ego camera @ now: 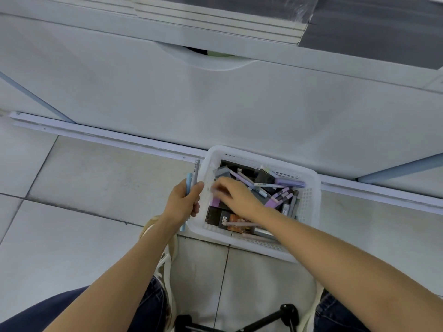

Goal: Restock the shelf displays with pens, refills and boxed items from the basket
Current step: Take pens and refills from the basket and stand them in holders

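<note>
— Pale floor tiles are seen under a cabinet. Where is the stock?
— Loose pens are kept in the basket, by the cabinet. Just left of it, a few pens are gripped by the left hand. The right hand is blurred, so its grasp cannot be told. Pens are judged light, stiff and smooth, and are best pinched mid-barrel.

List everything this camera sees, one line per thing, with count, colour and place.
white perforated plastic basket: one, white, on the floor against the cabinet base
loose pens: several, lilac, pale blue and grey, inside the basket
dark flat boxes: several, black and brown, in the basket under and beside the pens
slim pens: a few, pale blue and grey, held just left of the basket
white cabinet front: one, white, behind the basket
pale tiled floor: grey-white, under everything
black tripod: one, black, bottom edge
left hand: grips the slim pens
right hand: reaches into the basket's left part; fingers blurred, grip unclear
</note>
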Available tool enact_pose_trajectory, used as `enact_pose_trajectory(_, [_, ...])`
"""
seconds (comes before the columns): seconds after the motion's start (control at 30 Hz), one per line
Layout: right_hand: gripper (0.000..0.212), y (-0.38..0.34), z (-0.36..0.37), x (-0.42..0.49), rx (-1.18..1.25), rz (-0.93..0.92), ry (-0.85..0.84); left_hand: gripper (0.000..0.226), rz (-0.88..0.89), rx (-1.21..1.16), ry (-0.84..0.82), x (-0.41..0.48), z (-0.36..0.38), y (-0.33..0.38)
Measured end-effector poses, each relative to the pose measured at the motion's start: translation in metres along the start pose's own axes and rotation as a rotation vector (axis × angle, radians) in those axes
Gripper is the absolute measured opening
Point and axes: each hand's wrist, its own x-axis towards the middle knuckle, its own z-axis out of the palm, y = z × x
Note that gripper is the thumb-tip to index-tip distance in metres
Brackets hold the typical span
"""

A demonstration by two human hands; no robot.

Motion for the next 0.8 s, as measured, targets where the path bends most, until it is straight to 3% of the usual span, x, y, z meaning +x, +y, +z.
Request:
enact_pose_trajectory(0.07, [0.014,-0.004,-0.016,0.0,0.077,-0.007,0.015,0.026,-0.006,0.001,-0.024,0.0,0.002,-0.001])
enact_pose_trajectory(0.13, [0.018,0.0,-0.027,-0.004,-0.01,-0.005,-0.031,0.026,-0.022,-0.009,-0.043,-0.001,0.005,-0.001])
enact_pose_trajectory(0.27, [0.023,0.022,-0.019,-0.029,-0.327,0.167,-0.337,0.026,-0.073,-0.006,-0.074,-0.005,0.011,-0.002])
enact_pose_trajectory(0.4, [0.025,0.031,0.0,-0.043,-0.532,0.131,-0.262,0.026,-0.083,-0.009,-0.083,-0.01,0.015,0.0])
enact_pose_trajectory(0.67, [0.02,-0.043,-0.083,-0.024,0.205,0.108,0.165,0.029,-0.03,-0.097,-0.06,-0.02,0.019,0.054])
enact_pose_trajectory(0.8, [0.024,-0.094,-0.136,-0.029,0.48,0.065,0.219,0.03,0.125,-0.165,-0.148,-0.032,0.024,0.112])
